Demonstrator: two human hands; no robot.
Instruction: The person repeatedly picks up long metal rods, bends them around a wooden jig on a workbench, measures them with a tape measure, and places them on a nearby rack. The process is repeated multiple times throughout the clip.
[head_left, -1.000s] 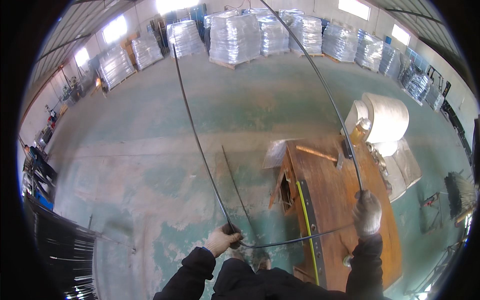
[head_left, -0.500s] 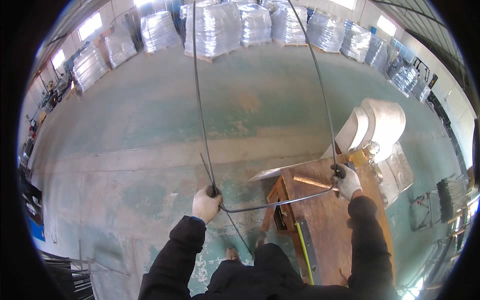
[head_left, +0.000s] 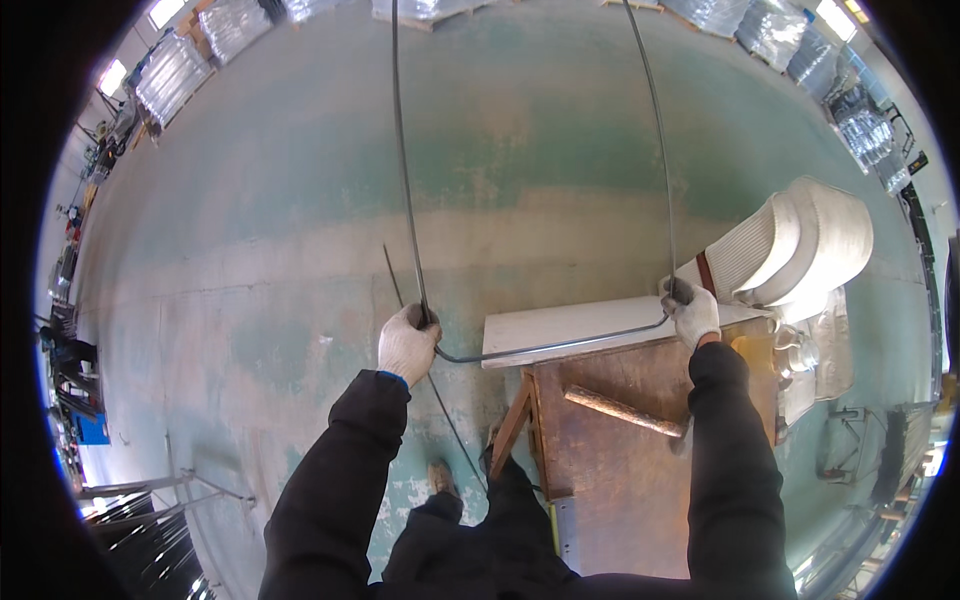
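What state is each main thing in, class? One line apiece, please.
Left hand: gloved, closed on the rod
Right hand: gloved, closed on the rod
Bent metal rod: bent at two corners, far ends out of view
Hammer: lying on the table
Wooden table: upright
Floor: paint worn in patches

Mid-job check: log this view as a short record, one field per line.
Left hand: gloved, closed around the bent metal rod near its left corner
Right hand: gloved, closed around the same rod near its right corner
Rod shape: U-like, both long sides running out of the top of the picture
Table: wooden, lower right, hammer lying on it
Background: plastic-wrapped stacks around the far floor
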